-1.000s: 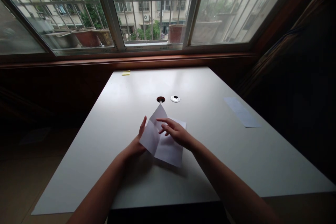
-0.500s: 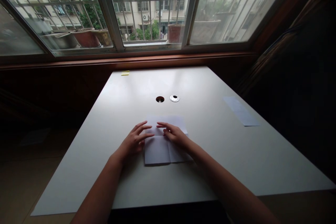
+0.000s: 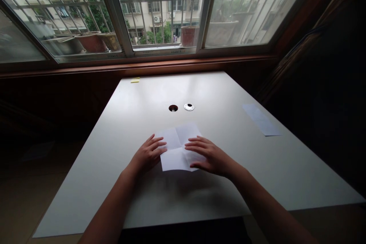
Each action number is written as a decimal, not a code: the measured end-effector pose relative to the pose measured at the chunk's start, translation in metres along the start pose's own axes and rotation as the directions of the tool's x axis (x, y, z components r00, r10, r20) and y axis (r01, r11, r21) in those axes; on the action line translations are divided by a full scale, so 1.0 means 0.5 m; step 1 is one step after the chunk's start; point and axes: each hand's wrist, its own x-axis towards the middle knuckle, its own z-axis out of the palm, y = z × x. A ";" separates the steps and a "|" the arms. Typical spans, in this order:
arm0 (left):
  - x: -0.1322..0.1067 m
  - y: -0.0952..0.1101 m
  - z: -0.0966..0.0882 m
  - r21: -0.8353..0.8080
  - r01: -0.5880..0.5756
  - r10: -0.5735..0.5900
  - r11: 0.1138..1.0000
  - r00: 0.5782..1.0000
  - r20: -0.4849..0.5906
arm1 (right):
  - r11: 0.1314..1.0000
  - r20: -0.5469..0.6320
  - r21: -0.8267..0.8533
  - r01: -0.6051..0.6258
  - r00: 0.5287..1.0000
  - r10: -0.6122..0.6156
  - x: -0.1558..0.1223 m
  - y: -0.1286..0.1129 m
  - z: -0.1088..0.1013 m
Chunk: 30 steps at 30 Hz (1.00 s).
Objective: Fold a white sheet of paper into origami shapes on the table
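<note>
Left hand (image 3: 145, 154) and right hand (image 3: 214, 156) are lying wide, fingers apart and nearly straight, over opposite sides of the paper (image 3: 175, 160), which is sitting between them. Its creases (image 3: 180, 147) are crossing near the middle, and its near edge is seemingly bowing off the table (image 3: 137, 114) (a soft shadow is showing below). For good handling, light, even pressure should be working outward from that crossing, both palms pressing flat. Farther out, the hole (image 3: 173, 108) and cap (image 3: 189, 107) are lying beyond the paper; another sheet (image 3: 260, 120) is lying rightward.
</note>
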 end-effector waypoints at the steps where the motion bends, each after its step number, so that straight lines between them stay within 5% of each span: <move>1: 0.004 0.007 -0.004 0.000 -0.003 0.003 1.000 1.000 -0.014 | 0.999 0.030 -0.035 0.013 0.999 -0.012 -0.011 -0.004 -0.002; 7: 0.016 0.049 -0.025 -0.056 -0.053 0.050 0.997 0.997 -0.062 | 0.976 0.114 -0.214 -0.037 0.991 0.062 -0.048 -0.017 0.032; 11: 0.013 0.061 -0.034 -0.131 -0.081 0.079 0.988 0.997 -0.025 | 0.974 0.114 -0.220 0.048 0.993 -0.024 -0.054 0.015 0.063; 15: -0.007 0.041 -0.039 -0.131 -0.027 0.037 0.991 0.996 0.076 | 0.975 0.097 -0.179 0.130 0.989 -0.114 -0.059 0.054 0.070; 19: -0.045 0.007 -0.031 -0.123 -0.021 0.034 0.992 0.994 0.107 | 0.973 0.129 -0.216 0.085 0.990 -0.057 -0.061 0.056 0.059; 25: -0.064 -0.003 -0.030 -0.171 0.008 0.009 0.985 0.995 0.098 | 0.964 0.170 -0.260 0.061 0.985 -0.016 -0.054 0.059 0.060; 30: -0.060 0.001 -0.024 -0.307 0.130 -0.122 0.943 0.991 0.047 | 0.997 0.078 -0.074 0.003 0.997 0.002 -0.043 0.077 0.064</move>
